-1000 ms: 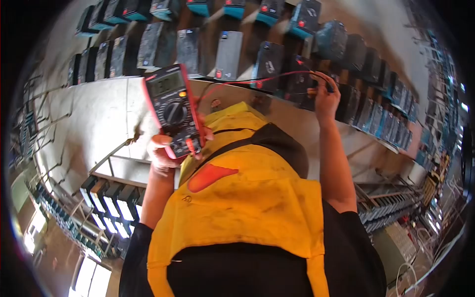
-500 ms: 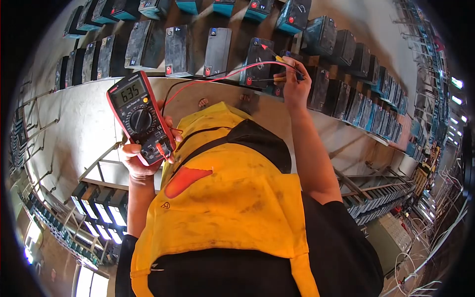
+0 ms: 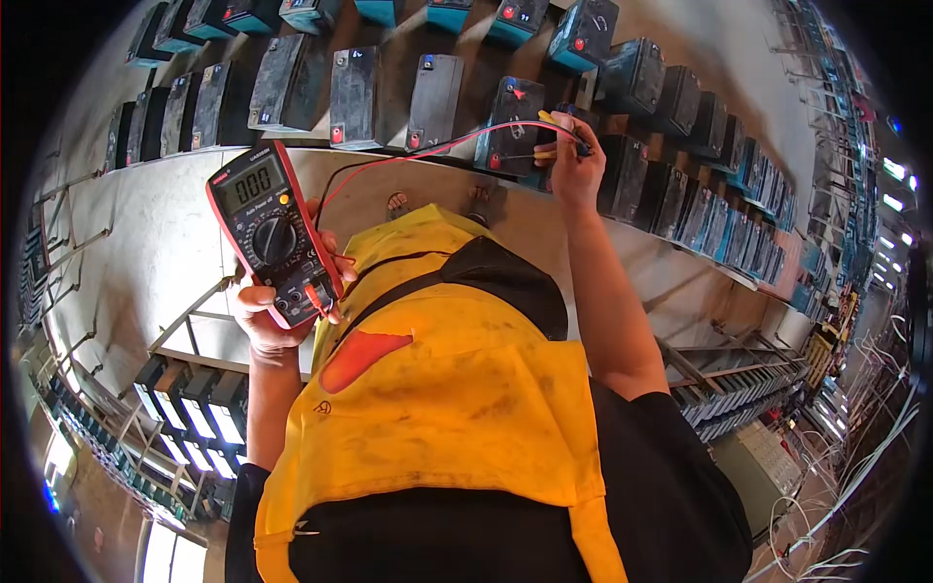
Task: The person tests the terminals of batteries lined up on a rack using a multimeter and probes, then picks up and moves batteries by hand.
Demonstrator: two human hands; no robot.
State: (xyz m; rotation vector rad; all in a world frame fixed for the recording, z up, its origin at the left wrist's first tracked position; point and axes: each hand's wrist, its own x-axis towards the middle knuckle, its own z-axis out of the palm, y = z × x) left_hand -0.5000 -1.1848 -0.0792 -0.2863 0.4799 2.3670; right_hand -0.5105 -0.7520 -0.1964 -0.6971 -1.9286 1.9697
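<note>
My left hand point(image 3: 260, 321) is closed around a red and dark grey digital multimeter point(image 3: 275, 238), tilted with its screen facing me; the display shows zeros. A red lead point(image 3: 428, 153) and a black one run from the meter across to my right hand point(image 3: 579, 173). Those fingers are closed on the test probes point(image 3: 547, 117), whose yellow parts show at the fingertips. Just left of them stands a black and teal battery point(image 3: 507, 128) with a red terminal at its near end. One thin probe shaft points at that terminal; whether it touches I cannot tell.
Rows of similar batteries point(image 3: 356, 97) stand on a rack in front of me, curving away right. More batteries point(image 3: 199, 403) sit on a lower rack at left. Loose white cables point(image 3: 846, 496) hang at lower right. I wear a stained yellow apron point(image 3: 437, 408).
The meter's display has gone from about 635 to zeros. Both hands keep their grip, and the right hand has shifted only slightly left. The camera view has moved a little.
</note>
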